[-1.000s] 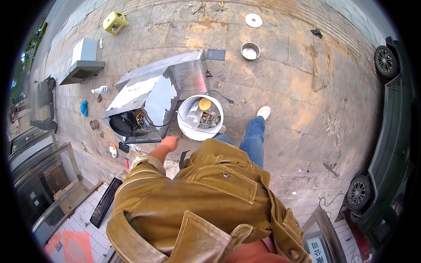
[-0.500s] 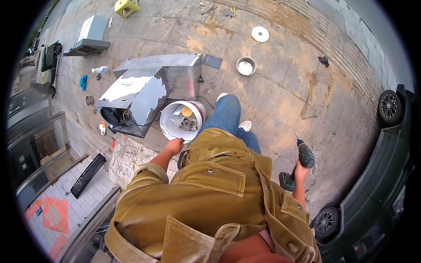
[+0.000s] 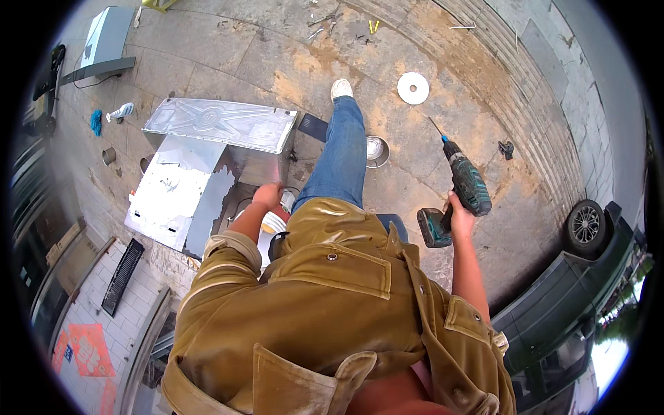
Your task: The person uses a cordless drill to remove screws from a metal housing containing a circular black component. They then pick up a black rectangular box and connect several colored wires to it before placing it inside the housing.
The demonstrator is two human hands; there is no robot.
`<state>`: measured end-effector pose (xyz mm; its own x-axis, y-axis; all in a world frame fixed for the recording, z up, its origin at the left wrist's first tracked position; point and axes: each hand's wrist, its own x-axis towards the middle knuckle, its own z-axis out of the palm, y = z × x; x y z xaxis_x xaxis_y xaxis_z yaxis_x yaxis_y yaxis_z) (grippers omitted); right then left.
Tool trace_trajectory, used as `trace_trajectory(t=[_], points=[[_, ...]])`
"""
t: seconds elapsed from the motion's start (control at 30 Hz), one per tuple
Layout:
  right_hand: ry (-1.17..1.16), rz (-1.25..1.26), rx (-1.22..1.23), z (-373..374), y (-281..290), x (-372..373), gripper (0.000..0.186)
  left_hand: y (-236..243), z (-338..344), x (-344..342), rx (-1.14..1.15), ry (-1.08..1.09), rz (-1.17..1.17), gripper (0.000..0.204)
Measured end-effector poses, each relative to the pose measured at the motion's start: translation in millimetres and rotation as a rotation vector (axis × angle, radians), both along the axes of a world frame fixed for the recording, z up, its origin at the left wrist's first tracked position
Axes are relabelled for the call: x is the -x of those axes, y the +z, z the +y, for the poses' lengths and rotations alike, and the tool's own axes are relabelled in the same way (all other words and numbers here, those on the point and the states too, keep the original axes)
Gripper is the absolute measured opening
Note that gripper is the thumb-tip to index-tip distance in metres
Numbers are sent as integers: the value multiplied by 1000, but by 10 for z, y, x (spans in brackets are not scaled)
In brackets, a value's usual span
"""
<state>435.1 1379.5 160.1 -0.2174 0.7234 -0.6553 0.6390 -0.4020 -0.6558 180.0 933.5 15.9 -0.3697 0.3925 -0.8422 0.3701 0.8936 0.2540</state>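
My right hand [image 3: 461,213] is closed around the handle of a dark green and black cordless drill [image 3: 470,183]. Its long thin bit points forward and a battery sits at the base of the grip. My left hand [image 3: 268,196] is low beside a grey sheet-metal housing [image 3: 207,124] partly covered with torn white film. Its fingers are mostly hidden, so whether it touches anything is unclear. Just under that forearm, a white bucket [image 3: 264,247] shows in part; my sleeve and jacket cover the rest.
Ahead lie a round metal pan [image 3: 377,162], partly behind my leg, a white disc [image 3: 405,95] and a dark flat panel [image 3: 313,127]. A dark car [image 3: 546,283] stands at right. Far left are a grey metal unit [image 3: 107,34], a white bottle [image 3: 122,111] and blue rope [image 3: 95,123].
One leg has stepped forward beside the pan. The right hand has raised the drill forward. My left hand has moved forward past the bucket toward the housing, and the bucket now shows less.
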Motion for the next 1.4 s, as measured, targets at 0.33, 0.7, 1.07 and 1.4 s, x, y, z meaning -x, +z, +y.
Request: trace_trajectory(t=[0.33,0.7,1.07,1.4], points=[[20,115,74,1617,-836,2647,11,-730,2785,2854,-273,105,250,23],[160,131,194,3113,-3621,4012,11,-3250,5067,2999,-348,770,271,28],[-163,133,478,3477,-4194,3979,10,-5048,6174,2785,-158,545,332,53],[-212,85,446,3460,-4230,4181,7,-5279,6674,2566,-283,567,375,40]])
